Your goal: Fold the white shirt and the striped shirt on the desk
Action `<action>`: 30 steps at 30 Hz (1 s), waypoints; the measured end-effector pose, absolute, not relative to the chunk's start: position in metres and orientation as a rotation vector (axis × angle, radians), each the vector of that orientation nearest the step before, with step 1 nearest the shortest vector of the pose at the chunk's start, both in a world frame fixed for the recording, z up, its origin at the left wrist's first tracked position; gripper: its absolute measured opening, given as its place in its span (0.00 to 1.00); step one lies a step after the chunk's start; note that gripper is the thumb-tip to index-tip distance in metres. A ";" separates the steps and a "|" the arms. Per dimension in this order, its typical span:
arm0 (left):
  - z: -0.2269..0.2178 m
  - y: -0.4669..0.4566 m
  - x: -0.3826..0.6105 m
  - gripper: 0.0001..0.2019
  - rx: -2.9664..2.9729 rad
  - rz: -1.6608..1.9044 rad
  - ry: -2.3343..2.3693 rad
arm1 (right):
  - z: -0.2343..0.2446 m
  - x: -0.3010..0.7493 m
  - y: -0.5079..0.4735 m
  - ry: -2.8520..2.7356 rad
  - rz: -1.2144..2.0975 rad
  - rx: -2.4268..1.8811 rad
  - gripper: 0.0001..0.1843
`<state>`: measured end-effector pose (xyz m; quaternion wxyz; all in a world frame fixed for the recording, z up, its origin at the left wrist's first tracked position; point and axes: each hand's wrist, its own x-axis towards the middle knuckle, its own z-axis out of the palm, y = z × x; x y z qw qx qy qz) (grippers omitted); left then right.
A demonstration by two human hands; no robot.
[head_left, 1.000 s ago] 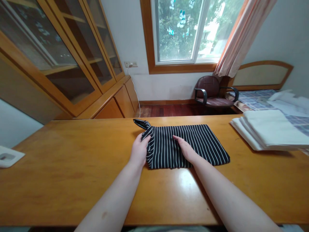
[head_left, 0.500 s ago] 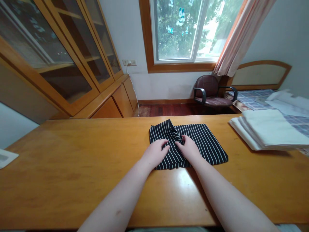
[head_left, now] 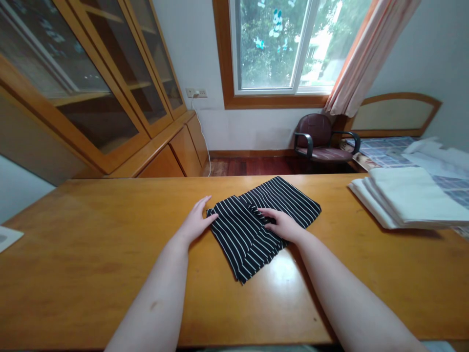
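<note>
A black cloth with thin white stripes (head_left: 249,239) lies folded on the wooden table (head_left: 91,254), turned diagonally, with one corner pointing toward me. My left hand (head_left: 196,220) is at the cloth's left corner, its fingers spread and its fingertips touching the edge. My right hand (head_left: 282,225) rests on the middle of the cloth, with its fingers lying across a raised fold. The cloth under that palm is hidden.
A stack of folded white cloth (head_left: 410,200) lies on the table at the right. A white paper (head_left: 5,237) sits at the left edge of the view. Beyond the table are a glass-fronted wooden cabinet (head_left: 110,88), a dark armchair (head_left: 322,142) and a bed (head_left: 388,151).
The cloth has turned from square-on to diagonal, and its near corner now points toward me. My left hand has moved left to the cloth's edge. The raised fold has flattened.
</note>
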<state>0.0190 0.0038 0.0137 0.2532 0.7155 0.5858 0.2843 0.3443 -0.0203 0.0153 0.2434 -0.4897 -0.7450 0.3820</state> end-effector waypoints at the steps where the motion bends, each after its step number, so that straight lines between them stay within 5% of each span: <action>1: 0.008 0.005 0.018 0.36 1.862 0.824 1.505 | 0.018 0.344 -0.022 -2.029 0.902 -1.398 0.29; 4: 0.003 0.007 0.022 0.38 1.717 0.865 1.346 | 0.028 0.340 -0.029 -1.969 0.462 -1.765 0.17; 8: 0.019 -0.002 0.033 0.41 1.791 0.701 1.476 | 0.040 0.335 -0.041 -1.996 0.291 -2.116 0.28; 15: 0.042 -0.020 0.034 0.23 1.705 0.415 1.340 | 0.026 0.346 -0.031 -2.104 0.544 -1.712 0.29; 30: 0.037 -0.018 0.051 0.19 1.544 0.716 1.116 | 0.036 0.322 -0.045 -2.192 0.253 -1.578 0.13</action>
